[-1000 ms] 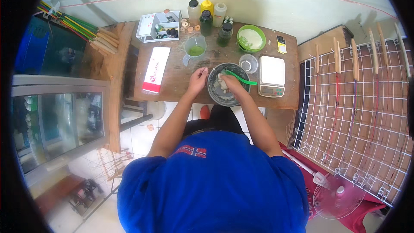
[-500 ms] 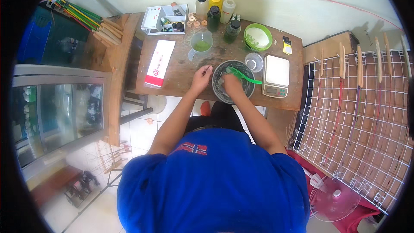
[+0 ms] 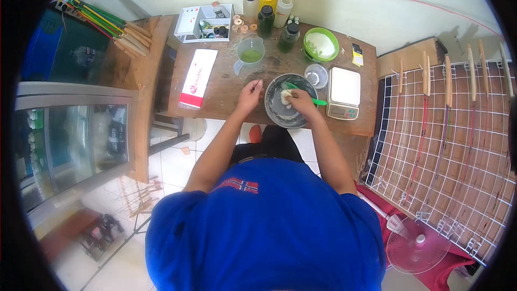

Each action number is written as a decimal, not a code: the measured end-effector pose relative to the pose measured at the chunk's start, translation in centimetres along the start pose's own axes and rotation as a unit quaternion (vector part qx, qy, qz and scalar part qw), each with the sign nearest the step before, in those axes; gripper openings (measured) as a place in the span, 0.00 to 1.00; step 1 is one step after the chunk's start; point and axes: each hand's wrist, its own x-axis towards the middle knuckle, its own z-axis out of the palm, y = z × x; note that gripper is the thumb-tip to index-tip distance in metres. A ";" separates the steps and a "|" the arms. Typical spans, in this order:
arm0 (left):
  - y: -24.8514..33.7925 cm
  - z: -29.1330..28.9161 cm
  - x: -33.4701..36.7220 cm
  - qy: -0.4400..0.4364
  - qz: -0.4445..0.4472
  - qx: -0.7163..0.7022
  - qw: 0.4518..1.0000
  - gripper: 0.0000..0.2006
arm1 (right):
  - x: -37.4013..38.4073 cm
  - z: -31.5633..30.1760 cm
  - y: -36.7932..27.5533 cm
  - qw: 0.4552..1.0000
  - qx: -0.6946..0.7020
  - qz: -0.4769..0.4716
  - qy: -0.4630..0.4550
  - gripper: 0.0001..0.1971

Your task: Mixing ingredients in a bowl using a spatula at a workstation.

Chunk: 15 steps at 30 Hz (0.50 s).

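My right hand (image 3: 300, 101) is inside a dark grey mixing bowl (image 3: 288, 122) at the table's front edge, its fingers closed on a pale lump of dough (image 3: 286, 96). Whitish residue coats the bowl's inside. A green spoon (image 3: 319, 102) rests in it, its handle over the right rim and its middle hidden by my hand. Just left of the bowl, my left hand (image 3: 250, 97) is held with the fingers curled together; whether anything small is in them does not show.
Behind stand a measuring jug (image 3: 251, 54) with green contents, a green bowl of white powder (image 3: 321, 43), a clear small tub (image 3: 316, 76) and several bottles (image 3: 265, 20). A kitchen scale (image 3: 344, 94) is at right, a white-red packet (image 3: 198, 78) at left. A wire rack (image 3: 447, 145) borders the right.
My right hand has lifted and shifted right within the bowl, and the pale dough now shows in its fingers. My left hand has moved slightly left and down.
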 end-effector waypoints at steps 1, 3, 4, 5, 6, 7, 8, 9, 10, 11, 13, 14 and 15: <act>-0.1 0.0 0.0 0.000 0.000 0.000 1.000 0.19 | -0.2 -0.2 -0.3 0.984 0.152 0.081 -0.043 0.14; -0.2 0.0 0.0 -0.012 -0.010 -0.009 1.000 0.18 | -0.5 -0.5 -1.1 0.937 0.300 0.159 -0.084 0.14; -0.3 -0.1 -0.1 -0.013 -0.010 -0.010 1.000 0.18 | -0.7 -0.6 -1.4 0.893 0.410 0.149 -0.111 0.14; -0.3 -0.1 -0.1 -0.019 -0.010 -0.013 1.000 0.18 | -0.8 -0.7 -1.7 0.835 0.515 0.137 -0.136 0.15; -0.3 -0.1 -0.1 -0.025 -0.010 -0.016 0.999 0.18 | -1.1 -0.8 -2.0 0.835 0.515 0.137 -0.136 0.15; -0.4 -0.1 -0.1 -0.026 -0.009 -0.016 1.000 0.18 | -1.5 -1.0 -3.3 0.817 0.541 0.147 -0.131 0.16; -0.5 -0.1 -0.1 -0.028 0.010 -0.005 1.000 0.18 | -1.7 -1.2 -4.1 0.799 0.567 0.156 -0.127 0.18; -0.5 -0.1 -0.2 -0.029 0.029 0.005 0.999 0.18 | -1.5 -1.1 -3.6 0.799 0.568 0.155 -0.126 0.18; -0.9 0.0 0.0 -0.029 0.031 0.005 0.999 0.18 | -1.4 -1.1 -3.4 0.784 0.583 0.160 -0.139 0.18; -1.3 0.3 0.1 -0.018 0.058 -0.012 0.998 0.18 | -1.3 -1.1 -3.2 0.769 0.598 0.165 -0.151 0.19; -1.6 0.4 0.2 -0.008 0.085 -0.028 0.996 0.19 | -1.8 -1.5 -4.1 0.768 0.598 0.176 -0.147 0.19; -1.5 0.4 0.0 -0.003 0.084 -0.023 0.996 0.18 | -2.1 -1.7 -4.9 0.767 0.597 0.188 -0.143 0.19; -1.5 0.4 -0.1 0.002 0.083 -0.018 0.996 0.18 | -2.1 -1.6 -4.7 0.767 0.597 0.188 -0.143 0.19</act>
